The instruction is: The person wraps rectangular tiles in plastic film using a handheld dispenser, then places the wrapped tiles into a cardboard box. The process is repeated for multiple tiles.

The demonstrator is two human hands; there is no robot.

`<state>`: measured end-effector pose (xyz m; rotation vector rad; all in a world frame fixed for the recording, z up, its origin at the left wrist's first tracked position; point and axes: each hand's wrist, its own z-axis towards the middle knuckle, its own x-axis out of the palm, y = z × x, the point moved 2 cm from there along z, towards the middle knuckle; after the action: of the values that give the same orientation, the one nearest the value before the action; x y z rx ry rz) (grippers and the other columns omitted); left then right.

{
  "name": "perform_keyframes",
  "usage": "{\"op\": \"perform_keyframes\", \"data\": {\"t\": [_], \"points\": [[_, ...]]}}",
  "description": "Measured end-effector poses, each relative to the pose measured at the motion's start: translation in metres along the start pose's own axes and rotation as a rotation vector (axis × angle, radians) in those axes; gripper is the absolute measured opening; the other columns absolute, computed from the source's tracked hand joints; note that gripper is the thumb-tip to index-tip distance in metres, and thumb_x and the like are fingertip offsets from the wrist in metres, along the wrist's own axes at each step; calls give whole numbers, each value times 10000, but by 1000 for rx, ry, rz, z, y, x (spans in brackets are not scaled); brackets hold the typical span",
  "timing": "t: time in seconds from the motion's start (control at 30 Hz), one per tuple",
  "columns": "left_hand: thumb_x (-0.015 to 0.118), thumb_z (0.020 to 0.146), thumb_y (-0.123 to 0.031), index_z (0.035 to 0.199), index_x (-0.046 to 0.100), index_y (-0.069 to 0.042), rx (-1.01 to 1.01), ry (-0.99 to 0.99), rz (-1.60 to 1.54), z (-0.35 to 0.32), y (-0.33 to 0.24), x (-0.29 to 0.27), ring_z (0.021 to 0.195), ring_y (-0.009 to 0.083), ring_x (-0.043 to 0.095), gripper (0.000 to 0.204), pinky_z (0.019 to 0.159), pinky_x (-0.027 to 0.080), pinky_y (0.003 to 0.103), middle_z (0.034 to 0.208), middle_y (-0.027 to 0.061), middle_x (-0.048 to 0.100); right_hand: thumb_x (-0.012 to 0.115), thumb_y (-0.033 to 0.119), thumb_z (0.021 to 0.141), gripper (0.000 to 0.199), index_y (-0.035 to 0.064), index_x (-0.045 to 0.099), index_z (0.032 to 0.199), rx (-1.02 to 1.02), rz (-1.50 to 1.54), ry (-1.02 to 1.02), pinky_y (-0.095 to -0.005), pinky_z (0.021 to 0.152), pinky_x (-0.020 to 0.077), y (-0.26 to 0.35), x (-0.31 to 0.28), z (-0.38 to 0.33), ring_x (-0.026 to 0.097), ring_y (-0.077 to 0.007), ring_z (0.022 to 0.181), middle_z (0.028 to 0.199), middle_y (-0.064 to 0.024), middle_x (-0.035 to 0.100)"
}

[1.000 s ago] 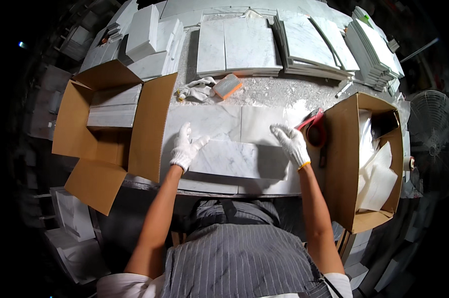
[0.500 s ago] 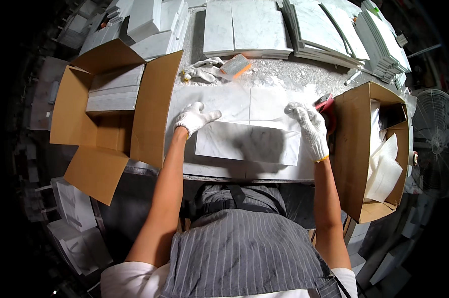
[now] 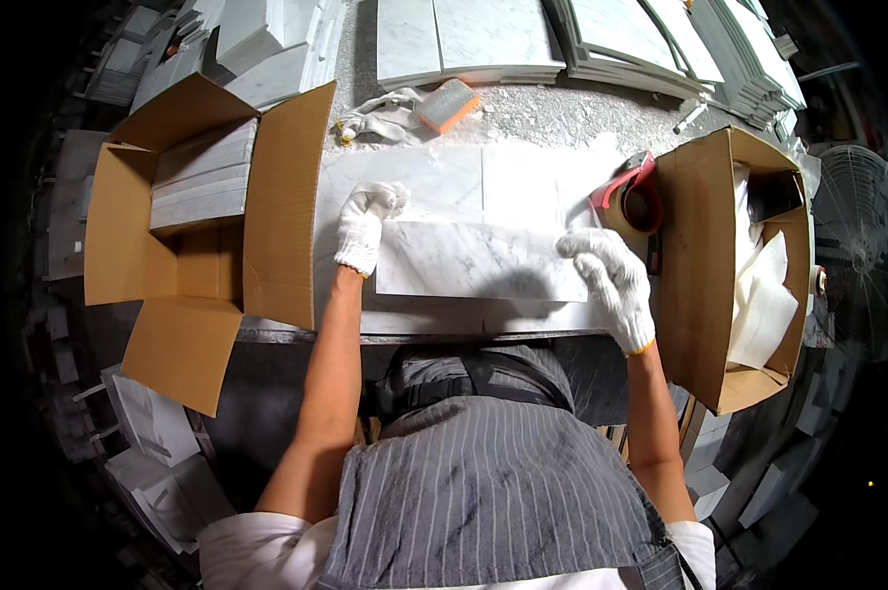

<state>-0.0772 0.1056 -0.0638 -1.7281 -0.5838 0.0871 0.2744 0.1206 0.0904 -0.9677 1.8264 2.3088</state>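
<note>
From the head view, see a long white stone slab (image 3: 444, 264) near the front edge of the tabletop (image 3: 552, 113), with the gloved left hand (image 3: 365, 224) by its back left corner and the gloved right hand (image 3: 616, 290) at its right end. See bent fingers drawn together on both, but cannot tell about anything pinched inside. Find a red tape holder (image 3: 613, 187) beside the right box (image 3: 694, 265), the left box (image 3: 288, 211) by the left edge, and a gray-and-orange block (image 3: 449, 103) beside a loose glove (image 3: 385, 122) farther back.
</note>
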Motion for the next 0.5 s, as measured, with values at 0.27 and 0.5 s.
{"op": "perform_keyframes", "data": {"t": [0.27, 0.5], "points": [[614, 917, 22, 1045, 668, -47, 90, 106, 26, -8, -9, -4, 1002, 174, 681, 155, 888, 551, 306, 1075, 99, 715, 773, 138, 766, 224, 122, 740, 987, -267, -366, -13, -435, 923, 487, 4, 16, -42, 648, -307, 1035, 1023, -47, 727], [551, 718, 123, 724, 680, -99, 405, 54, 769, -64, -31, -8, 1051, 214, 620, 256, 1004, 485, 388, 866, 51, 668, 836, 222, 637, 340, 163, 747, 960, -289, -497, -39, -443, 916, 512, -28, 30, -96, 655, -280, 1022, 1017, -23, 725]]}}
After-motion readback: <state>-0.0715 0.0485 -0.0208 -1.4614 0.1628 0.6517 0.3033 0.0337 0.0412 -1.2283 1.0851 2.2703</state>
